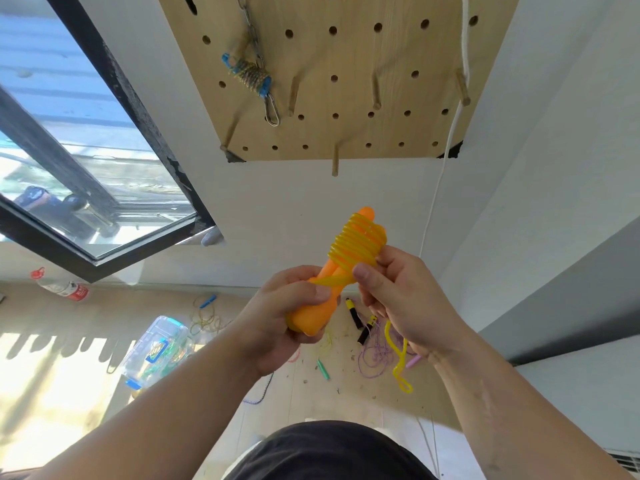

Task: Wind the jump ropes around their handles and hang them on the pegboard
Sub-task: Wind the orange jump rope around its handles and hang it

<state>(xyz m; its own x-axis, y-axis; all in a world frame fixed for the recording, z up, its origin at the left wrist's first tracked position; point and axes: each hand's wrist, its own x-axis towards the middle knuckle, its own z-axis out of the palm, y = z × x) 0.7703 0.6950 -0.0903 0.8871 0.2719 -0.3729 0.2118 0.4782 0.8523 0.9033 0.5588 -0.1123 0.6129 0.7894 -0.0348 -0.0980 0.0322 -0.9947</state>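
My left hand wraps its grip tight round both orange handles so they sit side by side. My right hand pinches the yellow rope to pull the loops snug. It is all below the pegboard, not hung up yet.

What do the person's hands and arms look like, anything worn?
Left hand and right hand are bare: no gloves, rings or watch visible. Left forearm and right forearm are uncovered, no sleeves showing. A black garment shows at the bottom, between the arms.
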